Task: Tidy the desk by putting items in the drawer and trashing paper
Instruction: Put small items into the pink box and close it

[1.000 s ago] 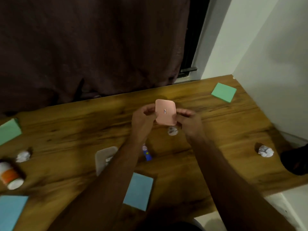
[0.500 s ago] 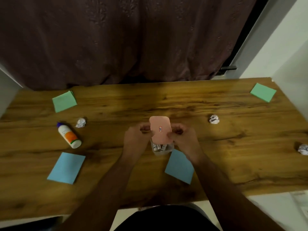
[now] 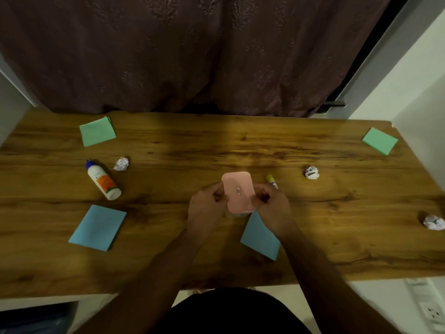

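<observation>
A pink lid point(image 3: 238, 191) with a small sticker sits over a clear box near the middle of the wooden desk point(image 3: 216, 150). My left hand point(image 3: 207, 210) grips its left edge and my right hand point(image 3: 271, 208) grips its right edge. The box beneath is almost wholly hidden by the lid and my hands. Three crumpled paper balls lie on the desk: one left point(image 3: 121, 163), one right of centre point(image 3: 311, 172), one at the far right point(image 3: 434, 222). A white glue bottle point(image 3: 103, 180) lies on its side at the left. A glue stick point(image 3: 271, 180) peeks out behind my right hand.
Two green note pads lie at the back left point(image 3: 97, 131) and back right point(image 3: 380, 141). Two blue pads lie near the front, left point(image 3: 97, 227) and under my right wrist point(image 3: 260, 237). A dark curtain point(image 3: 192, 56) hangs behind the desk; a white wall point(image 3: 409, 92) stands at the right.
The view swung left and back, bringing the left half of the desk into sight. The pink lid has come down from a raised, tilted hold to lie over the clear box.
</observation>
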{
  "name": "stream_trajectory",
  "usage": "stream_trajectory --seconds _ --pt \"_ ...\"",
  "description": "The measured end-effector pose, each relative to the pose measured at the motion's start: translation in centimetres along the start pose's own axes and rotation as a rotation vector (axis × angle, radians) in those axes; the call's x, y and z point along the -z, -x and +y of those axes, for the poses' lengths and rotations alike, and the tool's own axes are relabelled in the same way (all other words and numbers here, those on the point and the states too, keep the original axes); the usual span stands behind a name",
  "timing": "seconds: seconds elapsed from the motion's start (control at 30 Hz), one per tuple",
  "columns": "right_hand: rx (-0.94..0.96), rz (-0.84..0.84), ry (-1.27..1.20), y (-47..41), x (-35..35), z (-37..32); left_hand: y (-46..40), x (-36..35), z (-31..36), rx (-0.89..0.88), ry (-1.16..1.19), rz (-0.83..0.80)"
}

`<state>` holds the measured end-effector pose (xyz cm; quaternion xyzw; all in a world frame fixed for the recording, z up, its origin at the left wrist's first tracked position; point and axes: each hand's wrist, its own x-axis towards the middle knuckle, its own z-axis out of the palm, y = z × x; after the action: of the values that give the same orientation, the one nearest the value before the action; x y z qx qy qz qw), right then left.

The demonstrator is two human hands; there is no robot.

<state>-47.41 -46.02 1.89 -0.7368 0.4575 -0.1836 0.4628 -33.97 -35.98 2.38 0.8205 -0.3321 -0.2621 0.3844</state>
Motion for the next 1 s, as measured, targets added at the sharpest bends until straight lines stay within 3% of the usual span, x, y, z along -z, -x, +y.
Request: stream_trajectory --seconds 0.2,0.37,0.47,0.67,0.77,0.9,1.0 --pt "-0.084 -0.053 -0.097 -0.4 0.2 0.4 -0.5 -0.2 -0.8 0.070 0.021 -0.037" --pt "-0.373 -0.175 -0.273 -1.5 0.8 0.4 -1.1 0.4 -0.9 0.307 0.313 -0.174" --pt "-0.441 -0.219 -0.270 -2.2 0.9 0.2 -1.5 0.7 -0.6 0.349 0.368 -0.216" --pt "-0.253 0.040 -0.115 -4.5 -1.0 -1.7 -2.5 0.7 -0.6 0.434 0.428 -0.275" --pt "-0.204 0.133 -0.041 -5.4 -1.9 -2.6 -3.1 0.0 -0.4 0.402 0.430 -0.198" --pt "-0.236 0.131 -0.025 -5.7 -2.9 -2.2 -4.5 -1.6 0.1 0.327 0.338 0.029" --pt "-0.273 0.123 -0.076 -5.8 -3.2 -1.4 -5.2 -2.5 0.5 0.327 0.324 0.105"
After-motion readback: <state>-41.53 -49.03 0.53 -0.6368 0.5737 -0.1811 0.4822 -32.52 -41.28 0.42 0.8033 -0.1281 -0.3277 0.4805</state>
